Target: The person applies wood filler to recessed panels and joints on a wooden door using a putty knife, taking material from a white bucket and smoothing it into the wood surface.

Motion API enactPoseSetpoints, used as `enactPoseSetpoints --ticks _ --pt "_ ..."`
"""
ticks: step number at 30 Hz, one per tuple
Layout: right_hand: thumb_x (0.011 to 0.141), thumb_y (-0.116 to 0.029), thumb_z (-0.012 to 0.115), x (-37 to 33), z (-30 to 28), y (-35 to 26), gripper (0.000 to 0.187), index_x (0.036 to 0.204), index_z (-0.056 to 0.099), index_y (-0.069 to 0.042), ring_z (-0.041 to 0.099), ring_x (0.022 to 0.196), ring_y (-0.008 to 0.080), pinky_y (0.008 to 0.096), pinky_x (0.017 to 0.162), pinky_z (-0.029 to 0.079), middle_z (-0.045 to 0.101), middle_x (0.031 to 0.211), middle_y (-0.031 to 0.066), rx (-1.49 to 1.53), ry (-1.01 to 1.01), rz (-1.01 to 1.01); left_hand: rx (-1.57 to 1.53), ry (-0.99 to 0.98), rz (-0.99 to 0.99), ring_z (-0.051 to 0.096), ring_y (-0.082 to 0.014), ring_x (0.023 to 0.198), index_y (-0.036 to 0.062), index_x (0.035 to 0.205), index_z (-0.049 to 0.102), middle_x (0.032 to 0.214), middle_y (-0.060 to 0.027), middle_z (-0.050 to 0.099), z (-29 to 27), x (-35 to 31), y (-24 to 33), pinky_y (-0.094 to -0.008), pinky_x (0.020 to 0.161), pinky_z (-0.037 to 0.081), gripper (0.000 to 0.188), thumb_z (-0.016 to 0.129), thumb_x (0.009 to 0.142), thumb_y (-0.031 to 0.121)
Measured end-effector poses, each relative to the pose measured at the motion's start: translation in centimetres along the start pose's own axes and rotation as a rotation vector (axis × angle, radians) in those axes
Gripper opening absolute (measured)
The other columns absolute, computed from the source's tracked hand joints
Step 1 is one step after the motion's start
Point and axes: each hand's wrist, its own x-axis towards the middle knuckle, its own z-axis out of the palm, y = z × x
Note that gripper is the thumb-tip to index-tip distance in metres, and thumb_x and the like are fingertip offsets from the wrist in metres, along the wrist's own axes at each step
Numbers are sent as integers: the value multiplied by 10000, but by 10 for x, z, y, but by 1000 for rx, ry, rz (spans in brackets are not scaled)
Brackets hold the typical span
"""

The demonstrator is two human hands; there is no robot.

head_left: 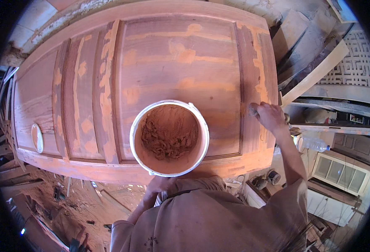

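Observation:
A white-rimmed bucket (134, 148) of reddish-brown wood filler (168, 133) stands out in front of me, above the near edge of a large wooden panelled door (172, 80). Below its rim, my left hand (161, 183) is closed on the bucket; the fingers are mostly hidden. My right hand (272, 117) is over the door's right end, its fingers closed around a small greyish thing (253, 109) whose kind I cannot make out. Orange filler patches and stripes (185, 54) mark the door's panels and frame.
A white lid (37, 137) with filler on it lies on the door's left part. Boards (315, 75) and a lattice panel (355, 59) lean at the right, above a clear plastic bottle (317, 144) and a white framed window (340, 173). Wood scraps and dust cover the floor (84, 197) at lower left.

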Motion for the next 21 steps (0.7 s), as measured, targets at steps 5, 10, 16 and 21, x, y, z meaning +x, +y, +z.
enactPoseSetpoints --ticks 5,10,16,21 --pt "842 -243 676 25 -3 5 345 1186 643 -227 696 918 313 460 788 529 692 905 121 -99 -83 -87 -140 49 -195 564 -264 1216 17 1268 610 1288 -141 635 5 -9 9 -401 1032 431 335 595 986 198" --pt "822 -258 702 36 33 20 398 1215 659 -212 700 926 301 443 788 529 707 950 108 -102 -69 -23 -257 2 -57 537 -246 1241 -15 1339 537 1367 -119 579 10 -17 -30 -394 1051 406 541 722 888 222" --pt "796 -257 717 41 26 10 405 1193 671 -192 699 922 293 434 774 529 709 948 98 -128 -62 -63 -765 -63 4 527 -264 1221 -44 1389 460 1360 -152 560 26 -43 -96 -420 1041 409 782 846 751 191" --pt "790 -242 712 43 18 -1 385 1170 681 -190 698 883 298 438 759 528 698 917 101 -139 -18 -132 -945 -46 -166 549 -258 1185 -38 1379 471 1346 -153 563 35 -47 -107 -421 997 445 749 842 757 154"
